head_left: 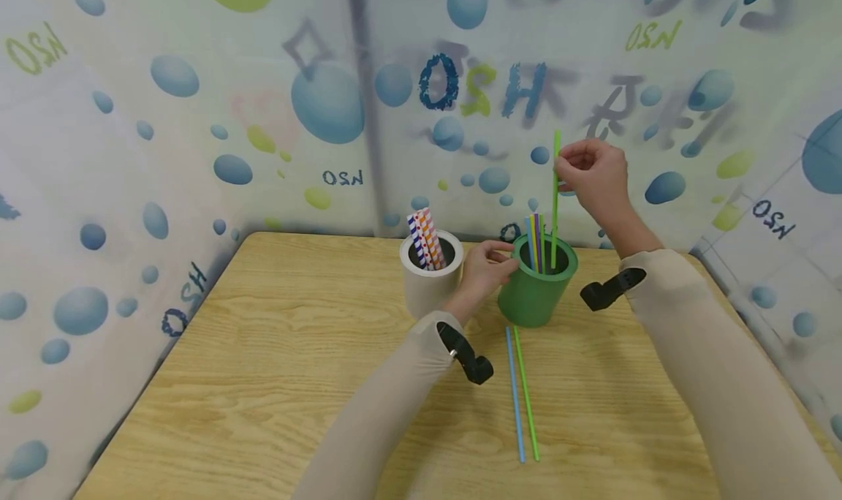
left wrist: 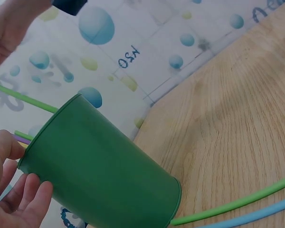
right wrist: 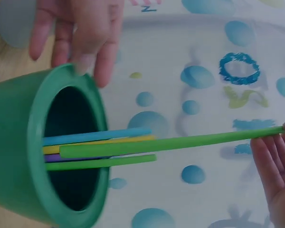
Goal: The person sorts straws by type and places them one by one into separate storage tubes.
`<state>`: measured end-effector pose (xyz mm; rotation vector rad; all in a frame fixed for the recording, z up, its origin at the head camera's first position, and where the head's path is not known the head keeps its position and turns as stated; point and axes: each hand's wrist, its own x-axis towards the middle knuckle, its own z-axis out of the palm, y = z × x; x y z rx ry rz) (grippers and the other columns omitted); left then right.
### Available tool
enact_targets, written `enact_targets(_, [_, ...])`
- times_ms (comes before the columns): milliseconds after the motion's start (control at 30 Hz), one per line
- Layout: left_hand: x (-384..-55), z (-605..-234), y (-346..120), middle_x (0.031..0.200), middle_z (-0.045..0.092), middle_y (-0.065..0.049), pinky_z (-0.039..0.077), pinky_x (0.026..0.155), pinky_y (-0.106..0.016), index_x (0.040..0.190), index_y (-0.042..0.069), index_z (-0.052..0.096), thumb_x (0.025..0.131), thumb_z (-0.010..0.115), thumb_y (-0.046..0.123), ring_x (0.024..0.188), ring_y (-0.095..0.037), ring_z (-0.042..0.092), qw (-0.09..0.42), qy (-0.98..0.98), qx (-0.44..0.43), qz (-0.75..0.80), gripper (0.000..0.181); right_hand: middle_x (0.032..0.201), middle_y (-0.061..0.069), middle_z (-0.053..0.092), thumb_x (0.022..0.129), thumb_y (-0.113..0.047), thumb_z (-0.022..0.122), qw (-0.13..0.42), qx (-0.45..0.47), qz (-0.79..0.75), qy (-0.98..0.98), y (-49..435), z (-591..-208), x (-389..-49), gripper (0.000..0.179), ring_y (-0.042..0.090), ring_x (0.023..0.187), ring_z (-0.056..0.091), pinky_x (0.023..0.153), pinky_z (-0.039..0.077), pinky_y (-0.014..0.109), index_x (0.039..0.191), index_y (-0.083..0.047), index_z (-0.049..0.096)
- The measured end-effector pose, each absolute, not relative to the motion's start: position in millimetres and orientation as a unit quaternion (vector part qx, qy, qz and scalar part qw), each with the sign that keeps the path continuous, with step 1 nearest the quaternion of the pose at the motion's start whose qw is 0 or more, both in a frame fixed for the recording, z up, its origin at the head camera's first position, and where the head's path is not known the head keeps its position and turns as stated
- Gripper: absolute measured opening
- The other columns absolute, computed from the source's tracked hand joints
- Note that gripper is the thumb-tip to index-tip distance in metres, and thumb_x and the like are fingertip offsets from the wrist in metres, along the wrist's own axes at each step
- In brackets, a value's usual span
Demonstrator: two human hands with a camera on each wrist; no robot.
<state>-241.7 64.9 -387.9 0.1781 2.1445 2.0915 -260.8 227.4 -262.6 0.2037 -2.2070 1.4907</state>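
My right hand (head_left: 595,175) pinches a green drinking straw (head_left: 555,200) near its top, above the green cup (head_left: 536,299). The straw's lower end lies within the cup's mouth in the right wrist view. Blue, yellow, purple and green straws (right wrist: 133,160) stand inside that cup, leaning to one side. With thumb and fingers at the rim, my left hand (head_left: 487,270) holds the cup on its left; some of its fingers (left wrist: 31,192) rest along the outer wall in the left wrist view.
Left of the green cup stands a white cup (head_left: 421,292) with several patterned paper straws (head_left: 426,240). In front, a blue straw (head_left: 515,398) and another green straw (head_left: 526,398) lie on the wooden table (head_left: 283,354). A printed cloth backdrop (head_left: 263,105) rises behind.
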Motion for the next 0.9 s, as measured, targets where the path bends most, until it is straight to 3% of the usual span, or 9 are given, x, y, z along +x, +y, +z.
enact_targets(500, [-241, -388, 65, 0.079, 0.056, -0.004, 0.055, 0.069, -0.042, 0.103, 0.003, 0.065, 0.078, 0.066, 0.001, 0.069, -0.026, 0.06, 0.063, 0.705, 0.067, 0.703, 0.026, 0.071, -0.004, 0.059, 0.085, -0.013, 0.059, 0.157, 0.028, 0.496, -0.853, 247, -319, -259, 0.022, 0.007, 0.059, 0.061, 0.057, 0.054, 0.022, 0.094, 0.006, 0.06])
enact_targets(900, [-240, -387, 65, 0.078, 0.056, -0.003, 0.055, 0.059, -0.029, 0.103, 0.003, 0.065, 0.078, 0.066, 0.001, 0.065, -0.02, 0.059, 0.062, 0.707, 0.06, 0.702, 0.026, 0.085, 0.016, 0.063, 0.087, -0.015, 0.059, 0.069, 0.035, 0.419, -0.905, 253, -334, -255, 0.025, 0.011, 0.061, 0.058, 0.056, 0.053, 0.023, 0.098, 0.007, 0.061])
